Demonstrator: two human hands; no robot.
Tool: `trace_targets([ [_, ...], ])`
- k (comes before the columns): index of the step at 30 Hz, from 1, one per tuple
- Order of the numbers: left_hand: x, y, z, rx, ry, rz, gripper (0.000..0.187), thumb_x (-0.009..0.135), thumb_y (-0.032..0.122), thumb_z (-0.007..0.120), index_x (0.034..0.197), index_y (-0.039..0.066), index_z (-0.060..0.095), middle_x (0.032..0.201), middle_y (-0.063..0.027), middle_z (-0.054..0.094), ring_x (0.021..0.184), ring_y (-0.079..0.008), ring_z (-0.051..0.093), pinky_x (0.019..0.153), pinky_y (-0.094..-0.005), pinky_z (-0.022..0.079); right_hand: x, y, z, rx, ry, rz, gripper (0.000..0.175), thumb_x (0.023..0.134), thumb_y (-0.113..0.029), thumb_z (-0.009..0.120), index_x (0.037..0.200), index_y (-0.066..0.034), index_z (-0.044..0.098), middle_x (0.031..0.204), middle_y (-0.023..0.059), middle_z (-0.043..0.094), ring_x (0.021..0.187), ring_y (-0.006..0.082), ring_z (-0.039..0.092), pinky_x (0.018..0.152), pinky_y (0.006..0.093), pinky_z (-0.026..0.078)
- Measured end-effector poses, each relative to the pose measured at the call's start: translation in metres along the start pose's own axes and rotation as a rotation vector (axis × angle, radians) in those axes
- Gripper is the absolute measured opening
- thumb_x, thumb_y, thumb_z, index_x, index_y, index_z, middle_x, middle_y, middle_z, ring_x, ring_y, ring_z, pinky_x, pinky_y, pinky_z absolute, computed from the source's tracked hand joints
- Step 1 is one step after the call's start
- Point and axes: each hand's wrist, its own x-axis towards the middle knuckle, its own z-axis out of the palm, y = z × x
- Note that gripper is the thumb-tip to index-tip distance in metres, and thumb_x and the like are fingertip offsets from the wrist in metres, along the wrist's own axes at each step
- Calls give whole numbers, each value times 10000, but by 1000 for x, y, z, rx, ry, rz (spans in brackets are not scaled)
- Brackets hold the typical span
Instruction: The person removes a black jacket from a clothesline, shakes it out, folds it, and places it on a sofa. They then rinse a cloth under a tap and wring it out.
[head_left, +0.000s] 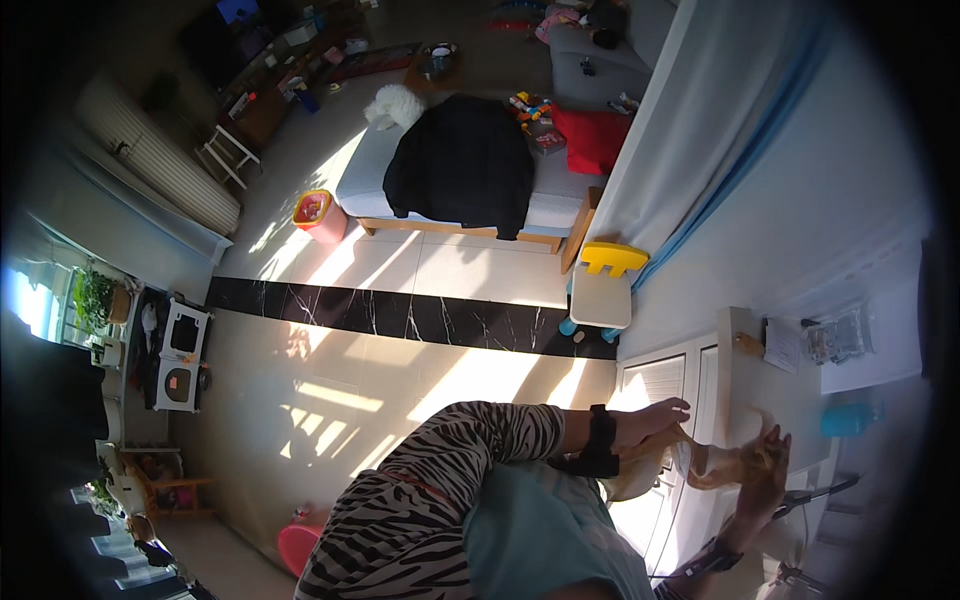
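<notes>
My left hand (654, 421), with a black band at its wrist, pinches one end of a thin, tan, crumpled piece that looks like fabric (712, 463). My right hand (766, 469) holds the other end bunched in its fingers, farther right and a little lower. Between the two hands the tan piece sags and twists. Another pale tan part (636, 472) hangs below my left hand; whether it is the same piece I cannot tell. Both hands are in front of a white panelled door or cabinet front (652, 525), beside a pale counter. A blue bottle (847, 418) stands right of my right hand.
A clear container (836, 337) lies by the counter. A child's chair with a yellow back (613, 259) stands by the curtain. Farther off are a bed (457, 221) under a black garment (465, 161), a pink bin (324, 225) and a fluffy white animal or toy (397, 106). A pink object (298, 544) is lower left.
</notes>
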Motion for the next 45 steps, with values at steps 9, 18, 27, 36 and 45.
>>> trace_targets([
  [9,-92,59,-242,-696,126,476,321,982,149,440,1293,72,450,1243,-73,538,1126,-178,545,957,-292,455,117,276,315,253,-352,788,328,988,-204,460,1267,-34,492,1095,74,612,1026,179,593,944,330,466],
  [18,-105,146,-414,-534,525,270,312,963,225,470,1168,0,535,1122,-81,598,1023,-163,572,849,-266,467,284,389,466,-274,-628,496,251,990,-194,481,1174,-62,374,1241,161,555,1028,165,550,906,296,457],
  [27,-27,350,-553,-560,100,373,398,981,234,469,1340,110,350,921,1,472,732,-84,467,546,-246,399,517,436,642,-55,-517,585,401,912,-257,570,1253,-55,509,1201,80,575,1128,197,537,999,347,392],
  [36,-81,354,-872,723,1385,143,384,804,64,504,1184,98,542,1124,-160,581,1017,-368,579,858,-466,484,637,630,738,-640,-457,527,461,864,-130,663,1275,-48,473,1176,82,553,1062,172,550,929,302,437],
  [45,-78,435,-1073,1425,1308,115,515,870,179,561,1362,119,419,1407,-135,416,1302,-307,399,1003,-464,404,684,798,851,-771,-652,364,398,820,-55,714,1159,-4,512,1081,91,603,977,147,593,865,254,485],
])
